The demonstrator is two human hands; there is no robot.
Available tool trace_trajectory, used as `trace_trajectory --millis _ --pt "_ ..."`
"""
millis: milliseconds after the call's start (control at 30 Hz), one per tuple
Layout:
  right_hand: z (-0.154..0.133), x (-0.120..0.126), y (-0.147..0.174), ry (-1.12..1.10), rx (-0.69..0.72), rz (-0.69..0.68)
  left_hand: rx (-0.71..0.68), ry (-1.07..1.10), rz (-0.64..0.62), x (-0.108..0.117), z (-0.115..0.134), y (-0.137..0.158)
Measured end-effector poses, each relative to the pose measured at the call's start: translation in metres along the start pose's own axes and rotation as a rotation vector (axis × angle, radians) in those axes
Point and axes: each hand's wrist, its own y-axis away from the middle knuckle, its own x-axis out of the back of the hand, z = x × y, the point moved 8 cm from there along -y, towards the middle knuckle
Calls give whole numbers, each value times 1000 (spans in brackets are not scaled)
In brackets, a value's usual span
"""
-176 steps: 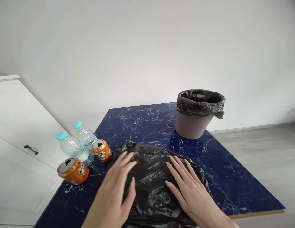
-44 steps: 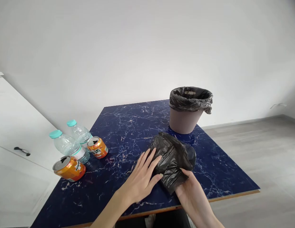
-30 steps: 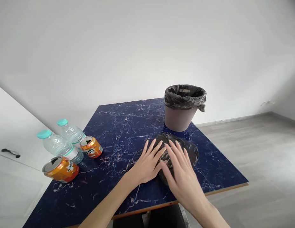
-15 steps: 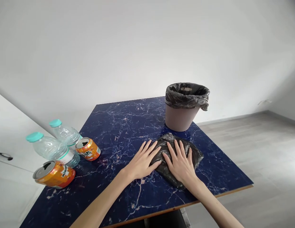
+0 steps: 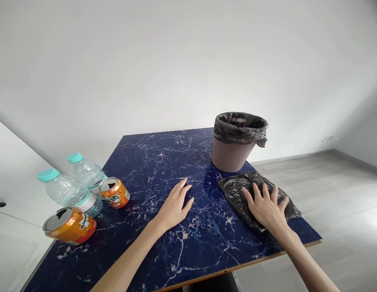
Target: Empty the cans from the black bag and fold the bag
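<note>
Under my right hand [image 5: 267,207] lies a flattened black plastic bag [image 5: 240,192] near the right edge of the table. The fingers of that hand are spread on top of it. My left hand [image 5: 173,207] is at the middle of the blue marbled table [image 5: 146,162], open, with nothing in it and apart from the bag. Just behind the bag stands a brownish trash bin [image 5: 229,156], its rim covered by a black liner [image 5: 240,136].
On the left stand two clear bottles with teal caps, a nearer bottle [image 5: 67,190] and a farther bottle [image 5: 86,172]. Beside them are two opened orange soda cans, a near can [image 5: 74,227] and a far can [image 5: 117,194]. A white wall [image 5: 164,65] rises behind the table.
The black bag has slid to the right under my right hand. My left hand has come off the bag and sits a little to the left. The camera view has shifted slightly.
</note>
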Motion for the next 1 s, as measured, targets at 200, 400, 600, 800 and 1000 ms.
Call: trace_trajectory --millis 200,400,600,800,1000 --pt "-37 -6 9 -7 122 -16 -9 10 40 1 -1 1" --pt "-34 -11 -2 -29 92 -16 -1 64 63 3 1 3" --pt "-116 35 23 -302 391 189 60 188 106 6 -3 2" --pt "-254 19 54 -447 820 85 276 310 307 18 -33 4" --pt "-302 -5 57 -471 954 98 246 316 320 16 -33 5"
